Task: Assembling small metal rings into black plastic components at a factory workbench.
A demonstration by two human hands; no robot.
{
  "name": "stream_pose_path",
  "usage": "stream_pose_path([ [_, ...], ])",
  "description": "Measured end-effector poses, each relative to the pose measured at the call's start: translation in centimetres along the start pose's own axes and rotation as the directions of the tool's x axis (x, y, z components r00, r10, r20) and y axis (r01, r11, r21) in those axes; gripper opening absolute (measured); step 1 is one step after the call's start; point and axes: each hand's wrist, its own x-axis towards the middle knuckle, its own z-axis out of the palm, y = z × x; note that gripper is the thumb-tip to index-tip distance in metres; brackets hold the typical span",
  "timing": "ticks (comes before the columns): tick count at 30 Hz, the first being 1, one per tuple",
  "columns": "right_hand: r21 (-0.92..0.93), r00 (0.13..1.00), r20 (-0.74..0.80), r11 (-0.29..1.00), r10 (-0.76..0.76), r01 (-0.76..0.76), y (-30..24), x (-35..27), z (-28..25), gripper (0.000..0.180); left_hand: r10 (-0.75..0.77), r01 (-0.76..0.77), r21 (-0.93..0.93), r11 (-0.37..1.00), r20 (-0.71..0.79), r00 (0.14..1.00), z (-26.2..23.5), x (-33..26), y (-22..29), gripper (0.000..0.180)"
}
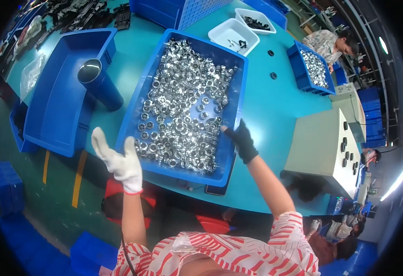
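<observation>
A large blue bin (183,175) full of small shiny metal rings (178,101) stands in front of me on the table. My left hand (118,161), in a white glove, is raised by the bin's near left corner. Its fingers and thumb are spread and hold nothing. My right hand (243,141) wears a dark glove that leaves the thumb tip bare. It is at the bin's right rim, thumb over the inside and apart from the fingers. Whether it touches the rim is unclear. A bare patch of bin floor shows among the rings.
Left of the bin are an empty blue tub (59,92) and a dark blue cylinder (102,87). White trays (231,34) with black parts stand behind. A beige box (312,142) is on the right. Across the table, a person (323,43) is by a smaller blue bin (309,69).
</observation>
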Motion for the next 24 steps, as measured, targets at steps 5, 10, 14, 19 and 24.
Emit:
stream_pose_path([
  [5, 0.097, 0.999, -0.046, 0.995, -0.012, 0.016, -1.2, -1.7, 1.8, 0.042, -0.645, 0.791, -0.373, 0.485, 0.458, 0.612, -0.2, 0.7, -3.4, 0.050],
  [10, -0.110, 0.972, -0.201, 0.989, -0.119, 0.098, -0.2, -1.9, 2.4, 0.037, -0.609, 0.839, -0.354, 0.413, 0.577, 0.544, -0.4, 1.4, -3.3, 0.045],
  [14, -0.007, 0.955, -0.234, 0.983, -0.180, 0.184, -0.8, -5.5, 2.2, 0.038, -0.605, 0.766, -0.488, 0.418, 0.480, 0.636, -2.9, 0.9, -1.6, 0.044],
  [19, 0.060, 0.870, -0.362, 0.923, -0.334, 0.379, -1.0, -8.2, 1.7, 0.034, -0.459, 0.619, -0.562, 0.548, 0.417, 0.785, -6.0, 1.1, 0.7, 0.041],
  [24, 0.047, 0.914, -0.304, 0.954, -0.268, 0.295, -4.1, -8.6, 1.1, 0.036, -0.400, 0.560, -0.659, 0.502, 0.397, 0.826, -6.0, 2.5, 1.3, 0.043],
])
